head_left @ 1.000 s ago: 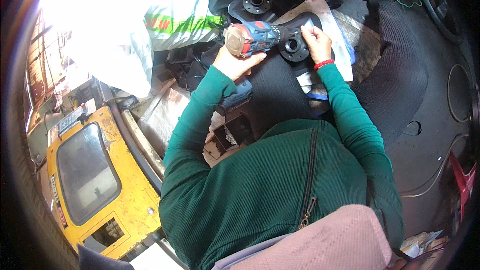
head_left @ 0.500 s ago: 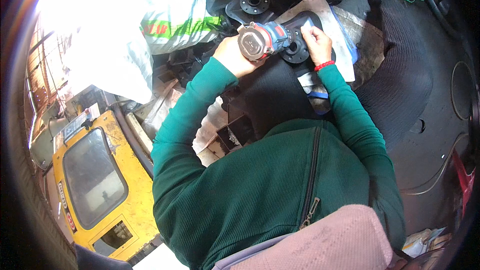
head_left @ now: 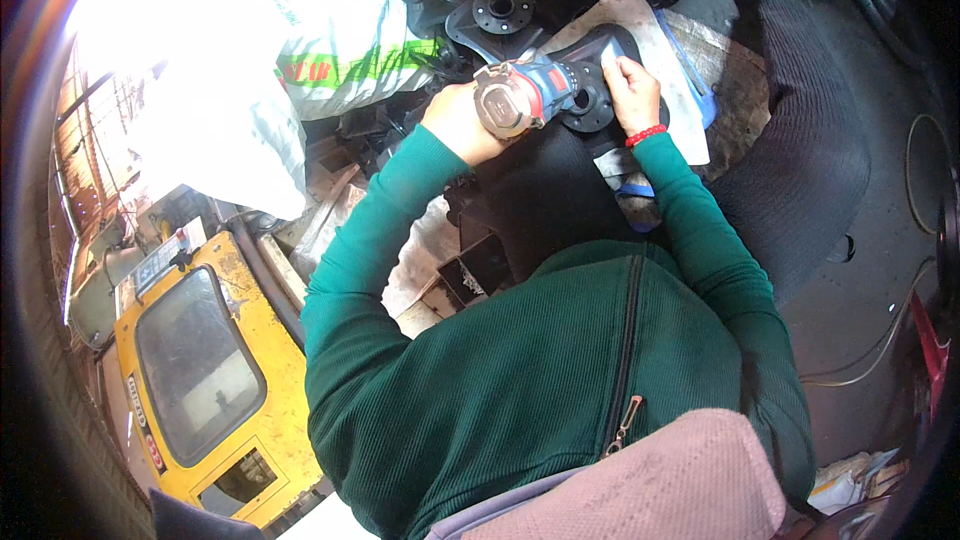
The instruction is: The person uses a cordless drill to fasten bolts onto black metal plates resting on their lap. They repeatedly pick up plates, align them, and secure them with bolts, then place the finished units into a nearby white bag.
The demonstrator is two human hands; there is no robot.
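Note:
My left hand point(head_left: 462, 125) is wrapped round a blue cordless drill point(head_left: 553, 80), whose rounded back end faces up toward me. The drill's front points right, at a black flanged part point(head_left: 590, 112) with a round hub and bolt holes. Whether a bit or screw sits between them is too small to tell. My right hand point(head_left: 634, 98), a red beaded bracelet at its wrist, pinches the right edge of that part. The part rests over my dark-trousered leg, beside a pale sheet point(head_left: 680, 130). My left fingers are largely hidden behind the drill.
Similar black hubs point(head_left: 503, 2) are heaped beyond my hands. A white and green sack point(head_left: 360, 40) stands at the far left. Below it is a yellow machine panel point(head_left: 285, 370) with a window. Small dark boxes point(head_left: 490, 262) lie near my left knee. A cable point(head_left: 880, 350) runs along the right floor.
The view has shifted slightly. The drill's back end sits a little nearer to me and is tilted a bit differently. Both hands keep their holds.

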